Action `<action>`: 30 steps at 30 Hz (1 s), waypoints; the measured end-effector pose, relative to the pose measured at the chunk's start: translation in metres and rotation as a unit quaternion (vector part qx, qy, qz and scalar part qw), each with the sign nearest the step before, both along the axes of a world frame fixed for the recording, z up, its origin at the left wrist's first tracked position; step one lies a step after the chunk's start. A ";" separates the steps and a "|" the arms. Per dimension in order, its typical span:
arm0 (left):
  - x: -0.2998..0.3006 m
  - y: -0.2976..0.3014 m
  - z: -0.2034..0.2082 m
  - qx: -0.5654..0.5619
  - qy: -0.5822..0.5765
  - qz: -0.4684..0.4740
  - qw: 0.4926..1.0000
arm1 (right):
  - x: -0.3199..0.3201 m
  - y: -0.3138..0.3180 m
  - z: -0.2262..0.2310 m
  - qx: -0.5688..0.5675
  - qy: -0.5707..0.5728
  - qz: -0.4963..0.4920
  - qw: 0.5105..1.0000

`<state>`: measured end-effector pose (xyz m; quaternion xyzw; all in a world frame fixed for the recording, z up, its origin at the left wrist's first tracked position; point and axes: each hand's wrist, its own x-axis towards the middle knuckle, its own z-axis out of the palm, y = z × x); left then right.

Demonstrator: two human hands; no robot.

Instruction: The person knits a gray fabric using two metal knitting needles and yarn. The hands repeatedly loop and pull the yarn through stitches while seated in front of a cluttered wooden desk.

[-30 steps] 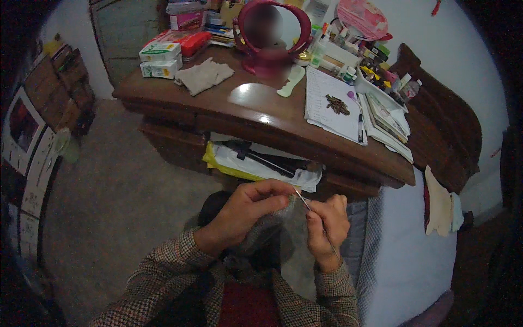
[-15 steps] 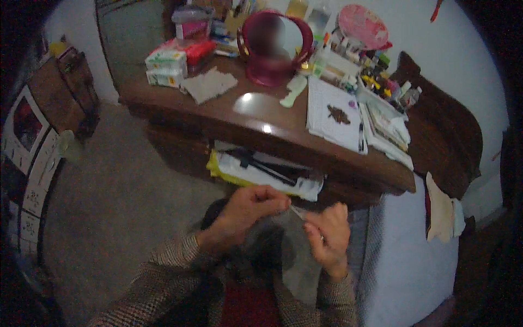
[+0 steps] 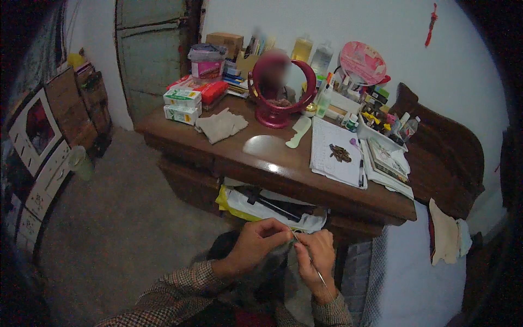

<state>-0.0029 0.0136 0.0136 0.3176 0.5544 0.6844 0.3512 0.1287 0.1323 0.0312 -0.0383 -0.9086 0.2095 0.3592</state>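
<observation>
Close in front of the dresser's open compartment, my two hands meet at the fingertips. My left hand (image 3: pixel 251 246) is closed in a pinch of thumb and forefinger; whatever it holds there is too small to make out. My right hand (image 3: pixel 321 252) is closed around a slender silvery metal tool (image 3: pixel 320 276). Its shaft slants back across the palm toward the wrist, and its tip reaches the left fingertips. On the dresser beyond, a heap of small dark brown pieces (image 3: pixel 340 153) lies on an open ruled notebook (image 3: pixel 326 143).
The dark wooden dresser (image 3: pixel 229 155) carries a red round mirror (image 3: pixel 272 117), a pale green comb (image 3: pixel 299 132), a beige cloth (image 3: pixel 222 125), boxes and several bottles. A white bag (image 3: pixel 245 203) fills its open compartment. At right stands a bed (image 3: pixel 419 267); at left, a bin (image 3: pixel 80 163).
The view has tilted up, so the dresser and both hands appear lower. My hands are closer together, and the metal tool's long shaft now shows along my right hand.
</observation>
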 end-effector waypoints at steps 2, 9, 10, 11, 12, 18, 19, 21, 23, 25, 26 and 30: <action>-0.002 -0.003 0.005 -0.024 -0.010 -0.010 1.000 | 0.001 -0.001 0.013 -0.102 -0.003 0.048 0.994; -0.006 -0.010 0.005 -0.051 -0.058 -0.040 0.996 | 0.033 0.036 0.020 -0.504 0.005 0.053 0.862; -0.005 -0.010 0.006 -0.054 -0.071 -0.049 0.995 | 0.035 0.043 0.022 -0.574 -0.006 0.017 0.819; -0.004 -0.012 0.009 -0.058 -0.084 -0.059 0.993 | 0.030 0.047 0.023 -0.567 -0.013 -0.039 0.823; -0.003 -0.011 0.012 -0.061 -0.096 -0.067 0.991 | 0.027 0.052 0.014 -0.436 0.004 -0.073 0.897; -0.001 -0.010 0.004 -0.055 -0.075 -0.084 0.992 | -0.004 0.017 -0.010 -0.233 0.023 0.060 0.970; -0.001 -0.008 0.005 -0.059 -0.066 -0.090 0.992 | -0.009 0.009 -0.017 -0.315 0.022 0.103 0.943; -0.003 -0.008 0.005 -0.068 -0.047 -0.095 0.992 | -0.019 0.000 -0.031 -0.469 0.018 0.192 0.862; -0.004 -0.011 -0.005 -0.044 -0.069 -0.081 0.993 | -0.016 0.004 -0.020 -0.629 0.020 0.224 0.744; -0.003 -0.013 -0.005 -0.045 -0.084 -0.085 0.992 | -0.005 0.023 -0.018 -0.738 0.046 0.276 0.614; -0.003 -0.014 0.002 -0.059 -0.087 -0.094 0.990 | -0.002 0.022 -0.017 -0.725 0.090 0.308 0.609; -0.003 -0.014 0.001 -0.062 -0.073 -0.108 0.990 | 0.010 0.007 0.009 -0.652 0.259 0.429 0.569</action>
